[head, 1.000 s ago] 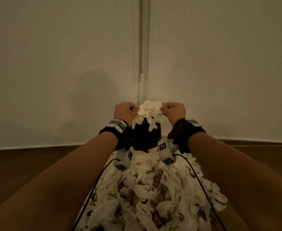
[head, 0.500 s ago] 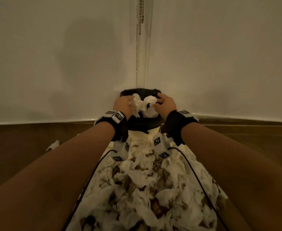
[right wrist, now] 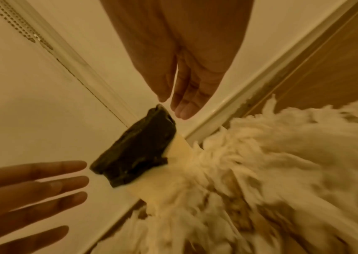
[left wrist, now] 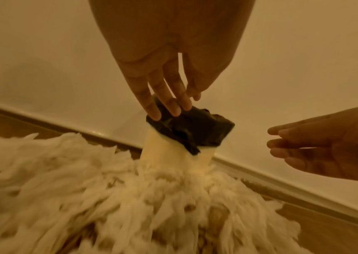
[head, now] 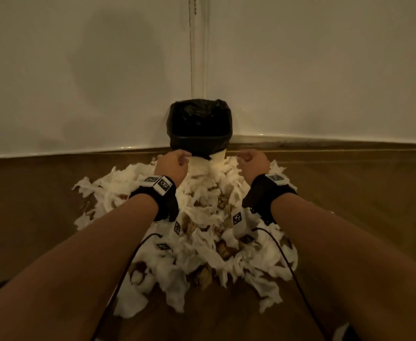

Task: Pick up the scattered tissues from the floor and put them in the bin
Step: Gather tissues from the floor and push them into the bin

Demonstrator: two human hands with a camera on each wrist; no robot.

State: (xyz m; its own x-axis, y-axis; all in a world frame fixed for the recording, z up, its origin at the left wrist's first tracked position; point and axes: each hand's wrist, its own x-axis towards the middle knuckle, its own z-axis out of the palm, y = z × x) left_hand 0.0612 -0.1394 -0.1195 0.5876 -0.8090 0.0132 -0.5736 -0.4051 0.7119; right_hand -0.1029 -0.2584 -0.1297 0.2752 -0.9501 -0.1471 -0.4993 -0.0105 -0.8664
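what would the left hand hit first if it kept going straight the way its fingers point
Probably the black plastic liner on the cream bin: the left hand points its fingers at the liner's rim. Depth is unclear, so they may fall short.

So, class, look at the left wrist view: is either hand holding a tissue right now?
No. The left hand and the right hand both show straight, empty fingers above the tissues.
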